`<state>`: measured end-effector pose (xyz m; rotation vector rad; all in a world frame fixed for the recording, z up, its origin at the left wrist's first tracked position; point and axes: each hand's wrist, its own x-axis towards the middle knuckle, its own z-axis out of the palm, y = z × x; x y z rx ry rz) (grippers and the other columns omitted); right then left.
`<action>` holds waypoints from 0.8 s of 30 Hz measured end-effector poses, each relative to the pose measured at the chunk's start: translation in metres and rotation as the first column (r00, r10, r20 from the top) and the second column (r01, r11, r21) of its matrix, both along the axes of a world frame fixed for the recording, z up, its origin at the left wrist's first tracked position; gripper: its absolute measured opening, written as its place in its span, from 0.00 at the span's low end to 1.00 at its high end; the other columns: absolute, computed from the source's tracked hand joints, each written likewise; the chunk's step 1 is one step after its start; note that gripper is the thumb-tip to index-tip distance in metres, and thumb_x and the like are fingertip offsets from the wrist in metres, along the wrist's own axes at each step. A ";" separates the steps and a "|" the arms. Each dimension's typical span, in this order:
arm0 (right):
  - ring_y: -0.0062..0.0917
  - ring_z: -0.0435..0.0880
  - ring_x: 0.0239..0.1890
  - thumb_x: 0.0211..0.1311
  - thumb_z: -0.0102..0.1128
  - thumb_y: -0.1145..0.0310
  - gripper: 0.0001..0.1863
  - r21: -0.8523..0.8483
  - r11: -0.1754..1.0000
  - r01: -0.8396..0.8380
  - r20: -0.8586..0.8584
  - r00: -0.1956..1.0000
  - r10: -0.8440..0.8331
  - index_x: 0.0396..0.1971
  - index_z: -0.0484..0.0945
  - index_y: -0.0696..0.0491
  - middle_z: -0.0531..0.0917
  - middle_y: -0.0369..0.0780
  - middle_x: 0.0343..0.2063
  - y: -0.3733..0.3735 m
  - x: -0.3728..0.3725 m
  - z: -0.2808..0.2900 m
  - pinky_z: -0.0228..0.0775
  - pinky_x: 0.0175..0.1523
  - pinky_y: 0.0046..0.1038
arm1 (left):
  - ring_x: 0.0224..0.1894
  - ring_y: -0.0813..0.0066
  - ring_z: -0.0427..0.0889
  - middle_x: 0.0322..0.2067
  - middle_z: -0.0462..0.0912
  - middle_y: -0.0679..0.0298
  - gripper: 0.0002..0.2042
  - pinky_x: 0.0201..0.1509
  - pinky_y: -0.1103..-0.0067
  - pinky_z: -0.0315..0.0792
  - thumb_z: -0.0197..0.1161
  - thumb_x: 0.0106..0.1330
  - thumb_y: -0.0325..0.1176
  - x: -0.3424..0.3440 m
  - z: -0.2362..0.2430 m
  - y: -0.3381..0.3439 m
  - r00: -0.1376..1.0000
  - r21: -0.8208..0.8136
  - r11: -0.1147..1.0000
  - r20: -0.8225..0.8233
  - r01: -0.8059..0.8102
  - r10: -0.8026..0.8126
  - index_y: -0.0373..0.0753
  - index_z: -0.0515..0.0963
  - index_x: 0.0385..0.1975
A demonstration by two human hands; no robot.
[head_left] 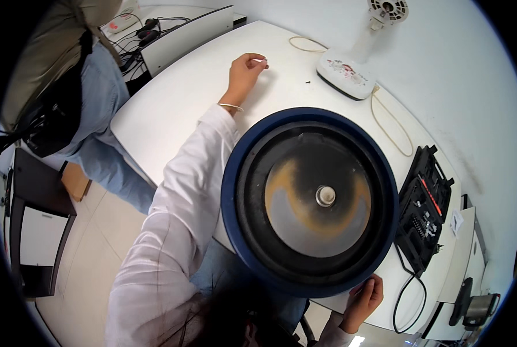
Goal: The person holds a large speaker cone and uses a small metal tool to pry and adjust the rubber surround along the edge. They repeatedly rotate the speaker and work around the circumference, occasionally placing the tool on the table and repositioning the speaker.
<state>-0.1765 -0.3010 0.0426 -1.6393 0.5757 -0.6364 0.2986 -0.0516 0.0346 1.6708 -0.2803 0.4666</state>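
Observation:
A round dark-blue rice cooker body [233, 231] faces up in front of me. Inside it are a black well, a grey heating plate [287, 222] with brownish scorch marks, and a pale round knob [326, 196] at the centre. My right hand [365, 301] is at the cooker's near right rim, fingers curled and closed against it. Beyond the cooker's far left side, my left hand [248, 74] is held over the white table, thumb and fingers pinched together. Whatever lies between those fingertips is too small to make out.
On the white table [177, 110] stands a white fan-like appliance [351, 72] with a pale cord. A black tool case [423, 202] lies open at the right, a black cable [425, 295] near it. Another person in jeans [105, 98] stands at the left by a panel [189, 40].

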 end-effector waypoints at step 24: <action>0.11 0.65 0.20 0.72 0.44 0.68 0.13 -0.144 0.988 -0.061 -0.064 0.997 0.053 0.36 0.75 0.59 0.71 0.31 0.18 0.001 -0.003 0.000 0.53 0.27 0.15 | 0.47 0.69 0.78 0.33 0.86 0.63 0.06 0.55 0.73 0.69 0.70 0.56 0.30 -0.229 0.068 0.047 0.990 0.443 0.889 0.027 0.115 -0.141 0.40 0.87 0.32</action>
